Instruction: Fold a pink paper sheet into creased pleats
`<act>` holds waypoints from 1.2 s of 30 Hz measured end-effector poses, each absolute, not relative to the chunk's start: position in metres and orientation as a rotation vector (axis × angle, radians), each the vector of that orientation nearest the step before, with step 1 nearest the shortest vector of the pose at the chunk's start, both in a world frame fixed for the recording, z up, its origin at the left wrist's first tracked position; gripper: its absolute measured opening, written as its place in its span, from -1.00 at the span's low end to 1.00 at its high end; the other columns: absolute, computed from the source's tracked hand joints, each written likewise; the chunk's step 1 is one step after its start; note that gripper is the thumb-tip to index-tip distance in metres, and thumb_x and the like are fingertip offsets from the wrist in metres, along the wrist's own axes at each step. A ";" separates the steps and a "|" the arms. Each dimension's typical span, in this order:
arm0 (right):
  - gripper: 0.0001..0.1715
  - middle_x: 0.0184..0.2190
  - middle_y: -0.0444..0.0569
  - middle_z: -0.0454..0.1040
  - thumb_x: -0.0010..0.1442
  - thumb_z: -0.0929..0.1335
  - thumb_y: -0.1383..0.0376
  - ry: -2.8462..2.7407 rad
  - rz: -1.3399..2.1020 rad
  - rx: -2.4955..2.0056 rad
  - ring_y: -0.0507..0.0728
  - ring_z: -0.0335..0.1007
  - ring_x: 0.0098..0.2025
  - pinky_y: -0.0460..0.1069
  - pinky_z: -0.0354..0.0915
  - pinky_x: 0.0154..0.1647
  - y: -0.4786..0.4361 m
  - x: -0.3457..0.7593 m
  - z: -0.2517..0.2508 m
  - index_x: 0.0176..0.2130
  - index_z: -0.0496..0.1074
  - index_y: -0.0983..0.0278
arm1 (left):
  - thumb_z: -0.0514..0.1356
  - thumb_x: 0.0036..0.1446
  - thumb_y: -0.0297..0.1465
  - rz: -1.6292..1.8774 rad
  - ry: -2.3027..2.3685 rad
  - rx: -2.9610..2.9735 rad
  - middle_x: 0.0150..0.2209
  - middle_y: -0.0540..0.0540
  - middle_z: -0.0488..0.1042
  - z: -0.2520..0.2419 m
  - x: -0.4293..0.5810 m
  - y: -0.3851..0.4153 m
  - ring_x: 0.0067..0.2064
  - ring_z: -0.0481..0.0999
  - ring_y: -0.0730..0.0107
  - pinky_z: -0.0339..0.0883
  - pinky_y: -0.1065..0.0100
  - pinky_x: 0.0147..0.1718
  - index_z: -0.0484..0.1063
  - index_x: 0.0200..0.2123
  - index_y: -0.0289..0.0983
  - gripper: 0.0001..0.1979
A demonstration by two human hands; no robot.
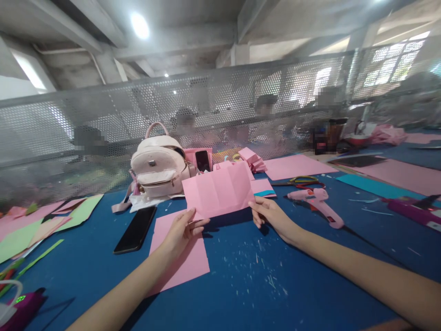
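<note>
A creased sheet of pink paper is held up above the table between my two hands. My left hand pinches its lower left corner between thumb and fingers. At the lower right corner, my right hand grips the edge the same way. Under my left hand a flat pink sheet lies on the blue table. A pink glue gun rests to the right of my right hand, its dark cord trailing away. Beyond it are scissors.
A white backpack stands at the back, with a black phone in front. Green and pink papers lie at left. A purple device is front left. A perforated metal screen runs behind, people beyond it. Paper scraps dot the table.
</note>
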State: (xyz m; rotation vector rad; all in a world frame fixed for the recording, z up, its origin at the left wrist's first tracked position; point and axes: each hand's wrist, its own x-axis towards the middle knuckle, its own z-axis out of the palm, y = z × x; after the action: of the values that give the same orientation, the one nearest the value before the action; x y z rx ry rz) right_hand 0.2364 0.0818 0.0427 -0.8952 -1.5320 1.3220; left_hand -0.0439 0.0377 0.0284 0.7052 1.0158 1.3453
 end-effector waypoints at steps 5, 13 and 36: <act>-0.52 -0.53 -0.09 0.52 0.11 0.42 -0.09 -1.503 1.387 -0.910 0.01 0.38 -0.62 -0.09 -0.02 -0.62 0.080 0.235 0.045 -0.40 0.33 0.26 | 0.25 0.30 -0.39 1.352 0.972 0.709 -0.20 -0.06 0.51 0.027 -0.043 0.037 -0.22 0.56 0.36 0.51 0.29 -0.26 0.46 -0.16 -0.34 -0.88; -0.45 -0.70 -0.20 0.33 0.11 0.42 -0.14 -1.417 1.447 -0.920 -0.05 0.15 -0.72 -0.09 -0.15 -0.68 0.079 0.236 0.044 -0.48 0.26 0.23 | 0.46 0.03 -0.39 1.301 0.890 0.792 -0.39 -0.11 0.55 0.036 -0.037 0.031 -0.09 0.62 0.14 0.50 0.29 -0.14 0.43 -0.50 -0.33 -0.73; -0.53 -0.64 -0.15 0.29 0.03 0.40 -0.10 -1.491 1.294 -0.908 0.02 0.12 -0.62 -0.05 -0.03 -0.59 0.082 0.239 0.038 -0.51 0.34 0.22 | 0.52 -0.11 -0.27 1.306 0.892 0.824 -0.43 -0.12 0.58 0.046 -0.023 0.023 -0.24 0.66 0.14 0.46 0.39 -0.35 0.50 -0.41 -0.30 -0.68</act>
State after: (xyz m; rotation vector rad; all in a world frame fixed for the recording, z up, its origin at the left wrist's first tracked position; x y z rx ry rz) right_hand 0.2386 0.0823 0.0384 -0.9077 -1.4905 1.2935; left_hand -0.0226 0.0233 0.0459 0.8238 0.8923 1.3059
